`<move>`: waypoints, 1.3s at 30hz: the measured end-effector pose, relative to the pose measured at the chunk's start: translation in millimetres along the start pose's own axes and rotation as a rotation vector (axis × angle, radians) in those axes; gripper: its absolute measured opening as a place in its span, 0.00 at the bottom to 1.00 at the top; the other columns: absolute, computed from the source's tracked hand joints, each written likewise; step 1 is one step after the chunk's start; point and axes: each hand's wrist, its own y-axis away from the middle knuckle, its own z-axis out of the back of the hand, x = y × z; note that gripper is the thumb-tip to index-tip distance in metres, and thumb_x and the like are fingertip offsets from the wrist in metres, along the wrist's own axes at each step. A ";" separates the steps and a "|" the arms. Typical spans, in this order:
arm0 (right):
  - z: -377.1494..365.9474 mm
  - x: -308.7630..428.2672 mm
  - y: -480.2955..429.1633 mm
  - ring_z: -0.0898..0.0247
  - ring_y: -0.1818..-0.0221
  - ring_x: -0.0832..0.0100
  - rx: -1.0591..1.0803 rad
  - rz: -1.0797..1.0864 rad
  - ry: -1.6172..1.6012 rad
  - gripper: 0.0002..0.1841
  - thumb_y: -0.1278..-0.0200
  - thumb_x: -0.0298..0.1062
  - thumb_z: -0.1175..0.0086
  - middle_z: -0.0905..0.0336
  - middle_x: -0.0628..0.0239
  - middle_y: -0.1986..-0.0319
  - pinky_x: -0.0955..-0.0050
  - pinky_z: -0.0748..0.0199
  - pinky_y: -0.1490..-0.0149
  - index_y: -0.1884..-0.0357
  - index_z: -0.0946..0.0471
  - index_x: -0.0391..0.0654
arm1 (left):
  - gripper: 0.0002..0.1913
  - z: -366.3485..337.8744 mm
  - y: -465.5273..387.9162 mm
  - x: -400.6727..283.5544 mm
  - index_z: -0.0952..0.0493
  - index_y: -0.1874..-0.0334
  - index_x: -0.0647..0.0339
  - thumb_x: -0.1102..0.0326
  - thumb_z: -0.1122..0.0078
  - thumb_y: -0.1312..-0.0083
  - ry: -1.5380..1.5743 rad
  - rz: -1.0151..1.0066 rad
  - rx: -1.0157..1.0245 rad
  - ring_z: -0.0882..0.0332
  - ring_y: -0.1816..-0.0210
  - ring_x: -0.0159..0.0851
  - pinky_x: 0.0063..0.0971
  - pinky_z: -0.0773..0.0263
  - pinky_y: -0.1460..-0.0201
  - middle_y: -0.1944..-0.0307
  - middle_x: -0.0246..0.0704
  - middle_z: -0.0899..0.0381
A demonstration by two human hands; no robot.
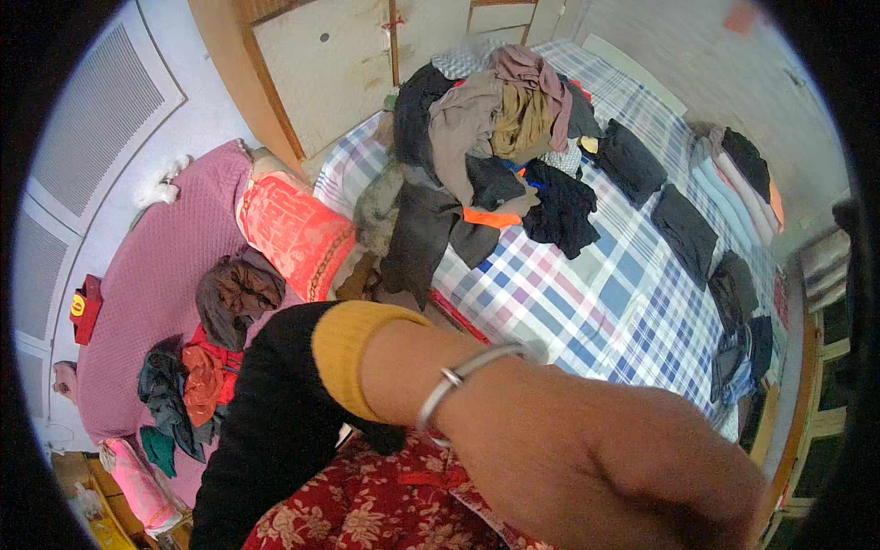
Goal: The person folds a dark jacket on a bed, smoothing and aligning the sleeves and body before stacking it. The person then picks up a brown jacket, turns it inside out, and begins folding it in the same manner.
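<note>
My left hand (619,454) is very close to the camera at the lower right, its fingers curled down and out of sight, so what they hold cannot be seen. A silver bangle (474,375) circles the wrist, above a black sleeve (275,405) with a mustard cuff (357,350). My right hand is out of view. Below the arm is red floral cloth (364,495) over my front. Beyond the hand lies a bed with a checked bedsheet (550,289). On its far side rises a heap of crumpled clothes, with a grey garment (467,117) and a mustard-brown one (522,124) on top.
Folded dark garments (684,223) line the bed's right side, near a folded light-blue cloth (722,192). On the left, a sofa with a mauve quilted cover (165,261) bears a red patterned cushion (295,230) and loose clothes (203,385). A cabinet (323,75) stands behind.
</note>
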 end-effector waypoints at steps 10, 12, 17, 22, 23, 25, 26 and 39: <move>114.3 34.4 -44.2 0.29 0.76 0.76 -0.280 0.121 -0.253 0.12 0.32 0.40 0.44 0.22 0.64 0.75 0.79 0.33 0.73 0.61 0.24 0.40 | 0.12 69.9 -75.6 76.4 0.23 0.52 0.65 0.64 0.49 0.28 0.148 -0.125 -0.102 0.21 0.54 0.35 0.30 0.28 0.49 0.59 0.38 0.20; 119.8 35.6 -57.6 0.30 0.77 0.76 -0.273 0.040 -0.263 0.11 0.32 0.39 0.45 0.23 0.66 0.76 0.79 0.34 0.74 0.62 0.24 0.40 | 0.11 84.3 -83.8 79.3 0.23 0.52 0.65 0.65 0.49 0.28 0.161 -0.123 -0.110 0.21 0.54 0.34 0.29 0.28 0.50 0.60 0.37 0.20; 107.1 37.3 -100.9 0.30 0.77 0.76 -0.239 0.000 -0.216 0.09 0.34 0.37 0.46 0.23 0.67 0.77 0.77 0.35 0.74 0.66 0.23 0.41 | 0.10 126.8 -90.9 68.5 0.22 0.53 0.64 0.66 0.49 0.28 0.186 -0.130 -0.118 0.21 0.56 0.31 0.27 0.28 0.52 0.62 0.36 0.19; 93.1 -2.0 -149.8 0.24 0.68 0.66 -0.332 0.116 0.435 0.13 0.36 0.42 0.43 0.21 0.67 0.74 0.67 0.25 0.61 0.63 0.21 0.40 | 0.10 189.3 -59.1 27.1 0.21 0.54 0.64 0.68 0.50 0.28 0.134 -0.085 -0.002 0.21 0.57 0.28 0.25 0.28 0.53 0.64 0.34 0.19; 96.1 -9.7 -154.5 0.24 0.68 0.66 -0.314 0.127 0.301 0.14 0.36 0.43 0.43 0.21 0.66 0.74 0.67 0.25 0.61 0.62 0.21 0.40 | 0.10 203.3 -45.4 20.0 0.21 0.54 0.64 0.68 0.50 0.28 0.055 -0.067 0.085 0.21 0.57 0.28 0.25 0.28 0.54 0.64 0.34 0.18; 99.1 -19.3 -157.1 0.24 0.68 0.67 -0.267 0.144 0.026 0.15 0.36 0.44 0.42 0.20 0.64 0.72 0.66 0.26 0.61 0.60 0.21 0.40 | 0.10 240.2 -8.7 10.9 0.25 0.54 0.63 0.64 0.51 0.26 -0.065 0.062 0.190 0.24 0.55 0.42 0.36 0.32 0.50 0.59 0.38 0.23; 101.0 -19.4 -156.6 0.24 0.68 0.67 -0.248 0.151 -0.114 0.16 0.36 0.45 0.42 0.20 0.63 0.72 0.66 0.26 0.61 0.59 0.21 0.40 | 0.11 267.1 15.0 6.2 0.25 0.53 0.62 0.62 0.50 0.26 -0.131 0.219 0.110 0.24 0.53 0.39 0.32 0.31 0.49 0.57 0.37 0.24; 84.5 21.0 -137.4 0.38 0.79 0.78 -0.282 -0.096 0.232 0.10 0.40 0.32 0.40 0.33 0.73 0.80 0.77 0.39 0.75 0.70 0.32 0.48 | 0.57 562.1 260.8 -114.0 0.46 0.27 0.61 0.40 0.27 0.56 -2.001 1.053 -1.311 0.46 0.30 0.62 0.52 0.41 0.33 0.28 0.52 0.47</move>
